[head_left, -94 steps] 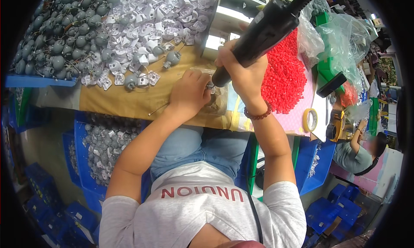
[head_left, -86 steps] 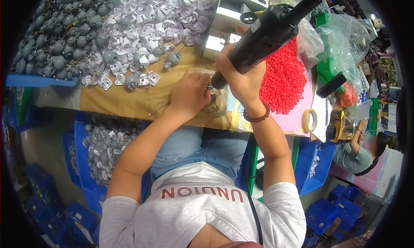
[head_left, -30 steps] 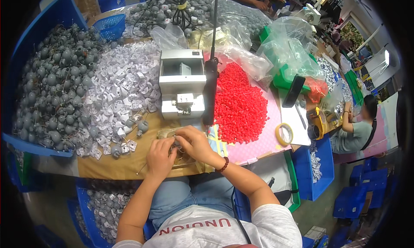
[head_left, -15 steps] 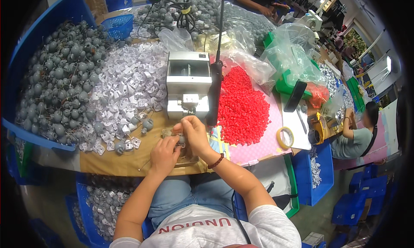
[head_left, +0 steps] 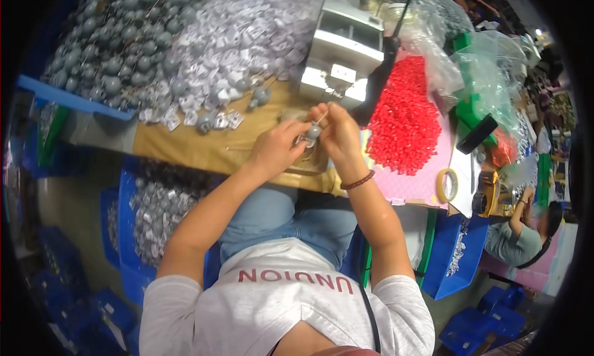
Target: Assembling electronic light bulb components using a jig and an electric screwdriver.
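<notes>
Hands are meeting over the tan worktop (head_left: 204, 152), both working on one small grey round part (head_left: 314, 132) held between them. The left hand (head_left: 276, 150) is closing its fingers around the lower side of that part, while the right hand (head_left: 337, 128) is pinching a thin wire or stem rising from it, thumb and forefinger pressed together and the other fingers curled. The part is sitting just above a shallow clear tray (head_left: 309, 161) lying under the hands.

Judging by what is lying around, the work is looking far from finished: beyond the left hand a big heap of grey round parts (head_left: 105, 40) is waiting, and beside it, nearer the hands, a spread of small white tags (head_left: 241, 40). A few grey parts with tags are lying loose just ahead of the left hand (head_left: 213, 120), possibly done ones, though that is hard to tell.

Below the left forearm, under the table edge, a blue crate (head_left: 127, 244) is holding a mass of grey and white pieces (head_left: 161, 201). Just past the right hand a red pile of small plastic pieces (head_left: 405, 118) is lying on a pink sheet (head_left: 402, 186), with clear plastic bags (head_left: 489, 77) beyond it. A grey metal box unit (head_left: 340, 59) is standing directly ahead of both hands. Far to the right another person (head_left: 520, 235) is sitting
</notes>
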A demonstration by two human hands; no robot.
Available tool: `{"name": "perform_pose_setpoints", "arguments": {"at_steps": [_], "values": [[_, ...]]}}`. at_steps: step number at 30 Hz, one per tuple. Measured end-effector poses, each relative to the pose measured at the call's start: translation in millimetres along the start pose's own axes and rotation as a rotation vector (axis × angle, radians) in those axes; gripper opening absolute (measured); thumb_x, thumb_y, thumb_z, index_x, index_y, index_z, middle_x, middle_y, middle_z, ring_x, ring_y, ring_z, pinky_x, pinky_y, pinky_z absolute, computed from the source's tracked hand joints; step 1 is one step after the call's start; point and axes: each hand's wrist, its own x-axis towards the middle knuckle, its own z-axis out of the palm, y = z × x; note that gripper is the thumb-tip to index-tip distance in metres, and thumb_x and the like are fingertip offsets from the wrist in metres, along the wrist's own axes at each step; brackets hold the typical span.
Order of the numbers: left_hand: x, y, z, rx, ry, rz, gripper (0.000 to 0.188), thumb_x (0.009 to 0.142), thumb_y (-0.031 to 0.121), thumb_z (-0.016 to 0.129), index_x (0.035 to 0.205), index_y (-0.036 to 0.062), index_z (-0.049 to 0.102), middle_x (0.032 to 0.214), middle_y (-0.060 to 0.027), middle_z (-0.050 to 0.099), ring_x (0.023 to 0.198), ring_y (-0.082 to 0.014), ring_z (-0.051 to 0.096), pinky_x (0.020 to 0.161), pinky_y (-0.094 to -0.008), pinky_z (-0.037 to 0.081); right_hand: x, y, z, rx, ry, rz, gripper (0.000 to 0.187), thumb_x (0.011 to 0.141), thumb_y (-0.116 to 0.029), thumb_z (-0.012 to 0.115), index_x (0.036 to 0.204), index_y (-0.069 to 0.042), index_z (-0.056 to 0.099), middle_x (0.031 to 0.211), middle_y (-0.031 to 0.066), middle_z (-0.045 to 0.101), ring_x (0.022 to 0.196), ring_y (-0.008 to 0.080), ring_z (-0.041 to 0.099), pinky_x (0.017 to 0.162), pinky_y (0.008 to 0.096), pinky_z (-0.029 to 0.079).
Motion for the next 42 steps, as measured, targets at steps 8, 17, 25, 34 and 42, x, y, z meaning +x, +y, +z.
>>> {"name": "perform_pose_setpoints", "arguments": {"at_steps": [8,17,25,34,42], "values": [[-13.5,7.4,-17.5,-0.087,0.023,-0.01,0.034,0.082,0.01,0.074,0.115,0.0084,0.067,0.09,-0.0058,0.062,0.059,-0.017,0.053,0.058,-0.0317,0.046,-10.5,2.9,12.3,0.039,0.014,0.144,0.01,0.103,-0.011,0.052,0.101,-0.003,0.058,0.097,0.0124,0.067,0.091,0.0269,0.067,0.089,0.0489,0.056],[-30.8,8.9,-40.4,-0.109,-0.034,-0.064,0.033,0.082,0.011,0.074,0.114,0.0089,0.067,0.089,-0.0068,0.061,0.062,-0.0176,0.054,0.058,-0.0321,0.045,-11.2,19.5,17.0,0.098,-0.001,0.285,0.01,0.103,-0.011,0.052,0.101,-0.003,0.057,0.097,0.011,0.065,0.09,0.0243,0.066,0.095,0.0507,0.054],[-112.2,-22.8,-161.1,0.315,-0.814,-0.252,0.031,0.078,0.015,0.074,0.108,0.0084,0.069,0.099,-0.0112,0.069,0.097,-0.033,0.066,0.084,-0.0434,0.053,-38.6,-57.2,-8.6,-1.126,-0.411,-0.238,0.017,0.101,-0.011,0.057,0.105,0.004,0.065,0.097,0.0088,0.07,0.085,0.0148,0.067,0.078,0.0282,0.055],[-82.0,-98.1,-179.7,0.631,0.06,-0.232,0.028,0.088,0.013,0.067,0.115,0.0062,0.065,0.106,-0.0141,0.064,0.102,-0.0343,0.061,0.087,-0.0422,0.049,-23.7,-102.3,-81.9,-2.113,-0.346,-0.974,0.008,0.083,0.0,0.066,0.091,-0.002,0.065,0.095,0.0148,0.064,0.089,0.0324,0.061,0.076,0.0402,0.051],[-64.8,-126.1,-142.9,0.618,0.149,-0.165,0.035,0.082,0.011,0.069,0.117,0.0085,0.065,0.105,-0.0114,0.063,0.103,-0.0334,0.06,0.086,-0.0427,0.05,-21.9,-96.0,-84.3,-2.272,-0.353,-1.051,0.019,0.075,-0.008,0.07,0.094,-0.009,0.069,0.102,0.0077,0.064,0.094,0.0262,0.058,0.079,0.0395,0.043]]}}
